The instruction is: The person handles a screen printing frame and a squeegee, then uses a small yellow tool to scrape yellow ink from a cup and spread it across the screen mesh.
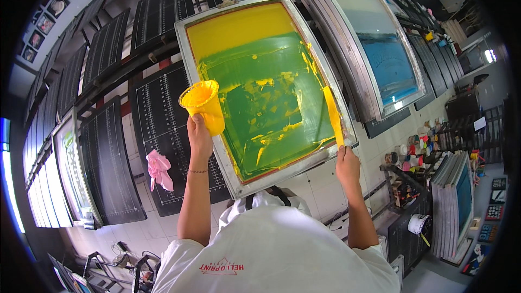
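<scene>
A metal-framed printing screen [260, 97] lies before me, its green and yellow mesh streaked with yellow ink. My left hand [199, 134] is wrapped round a cup [209, 106] coated in yellow ink, tilted over the screen's left edge. In my right hand [346, 163] is the lower end of a flat, narrow spatula [332, 114], its length covered in yellow. The spatula lies along the inner right side of the frame, over the mesh. Yellow ink [312, 59] sits in lumps along that same side, and thinner smears mark the middle.
Black printing boards with white rulings [173, 125] run in rows at left. A crumpled pink cloth [159, 170] lies on the nearest one. Framed screens with blue mesh [380, 59] stand stacked at right. A white bucket [419, 224] and several ink jars [412, 152] are at lower right.
</scene>
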`<action>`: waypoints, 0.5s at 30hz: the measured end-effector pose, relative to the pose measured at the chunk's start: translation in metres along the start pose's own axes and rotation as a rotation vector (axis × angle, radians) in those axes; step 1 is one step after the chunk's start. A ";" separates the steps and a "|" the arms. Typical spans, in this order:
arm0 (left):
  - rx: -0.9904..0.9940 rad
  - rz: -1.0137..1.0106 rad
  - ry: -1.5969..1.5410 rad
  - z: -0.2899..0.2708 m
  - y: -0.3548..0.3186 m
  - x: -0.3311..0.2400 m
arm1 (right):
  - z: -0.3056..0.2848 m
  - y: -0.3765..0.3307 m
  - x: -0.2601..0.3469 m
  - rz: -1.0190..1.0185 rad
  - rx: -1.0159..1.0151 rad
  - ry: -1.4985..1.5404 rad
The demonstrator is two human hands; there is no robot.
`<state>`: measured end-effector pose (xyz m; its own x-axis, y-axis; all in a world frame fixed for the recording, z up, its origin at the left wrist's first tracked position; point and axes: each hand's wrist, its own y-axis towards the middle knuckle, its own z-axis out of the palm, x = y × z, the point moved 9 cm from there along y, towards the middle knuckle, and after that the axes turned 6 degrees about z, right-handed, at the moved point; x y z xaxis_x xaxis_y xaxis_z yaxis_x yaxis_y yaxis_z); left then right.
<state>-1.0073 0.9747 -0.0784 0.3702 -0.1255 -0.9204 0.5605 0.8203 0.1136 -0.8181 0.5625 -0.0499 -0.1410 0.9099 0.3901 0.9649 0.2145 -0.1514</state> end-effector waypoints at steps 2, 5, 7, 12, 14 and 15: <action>-0.002 -0.001 0.016 -0.005 -0.005 0.002 | 0.003 0.001 0.002 0.042 0.015 -0.070; 0.027 -0.018 0.072 -0.009 -0.010 0.009 | 0.027 0.021 0.005 -0.017 0.012 0.041; 0.017 -0.042 0.075 -0.010 -0.014 0.012 | 0.035 0.038 0.019 -0.044 0.029 -0.050; 0.015 -0.020 0.037 -0.012 -0.017 0.013 | 0.055 0.078 0.048 -0.030 0.043 -0.086; 0.015 -0.012 0.030 -0.012 -0.017 0.007 | 0.061 0.090 0.063 -0.031 0.040 -0.074; 0.024 -0.007 0.029 -0.011 -0.017 0.005 | 0.066 0.098 0.067 -0.048 0.055 -0.065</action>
<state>-1.0234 0.9661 -0.0890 0.3444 -0.1149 -0.9318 0.5809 0.8057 0.1154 -0.7480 0.6681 -0.0982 -0.2023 0.9190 0.3382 0.9434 0.2756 -0.1846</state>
